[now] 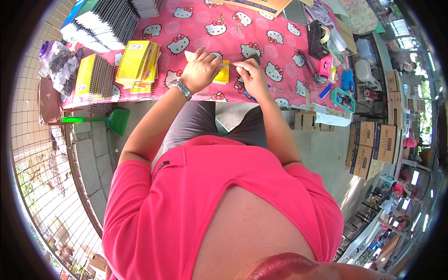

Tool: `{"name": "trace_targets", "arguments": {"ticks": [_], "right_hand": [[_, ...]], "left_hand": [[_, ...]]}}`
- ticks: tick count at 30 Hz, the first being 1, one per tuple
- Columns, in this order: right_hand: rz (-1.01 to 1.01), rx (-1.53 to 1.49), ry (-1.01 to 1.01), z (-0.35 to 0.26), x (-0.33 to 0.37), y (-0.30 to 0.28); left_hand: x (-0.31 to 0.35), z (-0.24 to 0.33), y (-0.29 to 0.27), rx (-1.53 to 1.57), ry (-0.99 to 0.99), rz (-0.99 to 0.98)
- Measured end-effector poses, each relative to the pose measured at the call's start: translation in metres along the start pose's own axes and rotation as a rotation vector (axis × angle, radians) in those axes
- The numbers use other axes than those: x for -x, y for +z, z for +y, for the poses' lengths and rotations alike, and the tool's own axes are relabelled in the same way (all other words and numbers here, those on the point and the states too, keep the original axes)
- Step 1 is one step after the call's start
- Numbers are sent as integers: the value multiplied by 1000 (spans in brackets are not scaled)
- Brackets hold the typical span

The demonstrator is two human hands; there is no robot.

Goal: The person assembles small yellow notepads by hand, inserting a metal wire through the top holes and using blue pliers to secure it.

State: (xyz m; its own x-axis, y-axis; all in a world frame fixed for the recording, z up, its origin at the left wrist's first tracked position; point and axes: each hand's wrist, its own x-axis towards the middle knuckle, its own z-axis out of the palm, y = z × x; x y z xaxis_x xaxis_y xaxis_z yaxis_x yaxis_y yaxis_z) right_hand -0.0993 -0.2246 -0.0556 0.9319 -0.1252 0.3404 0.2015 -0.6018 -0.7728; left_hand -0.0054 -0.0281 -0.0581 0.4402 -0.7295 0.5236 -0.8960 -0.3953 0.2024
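A small yellow spiral notebook (221, 78) lies on the pink patterned tablecloth in front of me. My left hand (201, 71) lies over it with curled fingers, holding it down and hiding much of it; a watch is on that wrist. At the notebook's right edge, my right hand (253, 77) is closed in a pinch. Whatever its fingertips hold is too small to make out. A dark object, partly hidden, sits just beyond the right hand. To the left stand a stack of yellow notebooks (135, 63) and another stack of yellow notebooks (91, 77).
Tall stacks of spiral-bound books (105, 25) fill the far left, near a plastic bag (60, 63). Cardboard (261, 5) lies at the far edge. On the right are a tape dispenser (319, 38) and a teal basket (343, 100). A green dustpan (119, 121) is below the table.
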Motion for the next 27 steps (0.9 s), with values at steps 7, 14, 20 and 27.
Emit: {"name": "trace_targets", "arguments": {"ticks": [7,14,20,27], "right_hand": [[-196,-56,10,-2,-9,-13],[-246,-260,273,-8,-7,-13],[-299,-98,401,-41,-10,-14],[-168,4,161,2,-26,-12]], "left_hand": [[0,-1,-1,36,-1,-10],[-3,10,1,-75,-25,-26],[1,11,2,-101,-60,-106],[4,3,2,-54,-15,-104]]}}
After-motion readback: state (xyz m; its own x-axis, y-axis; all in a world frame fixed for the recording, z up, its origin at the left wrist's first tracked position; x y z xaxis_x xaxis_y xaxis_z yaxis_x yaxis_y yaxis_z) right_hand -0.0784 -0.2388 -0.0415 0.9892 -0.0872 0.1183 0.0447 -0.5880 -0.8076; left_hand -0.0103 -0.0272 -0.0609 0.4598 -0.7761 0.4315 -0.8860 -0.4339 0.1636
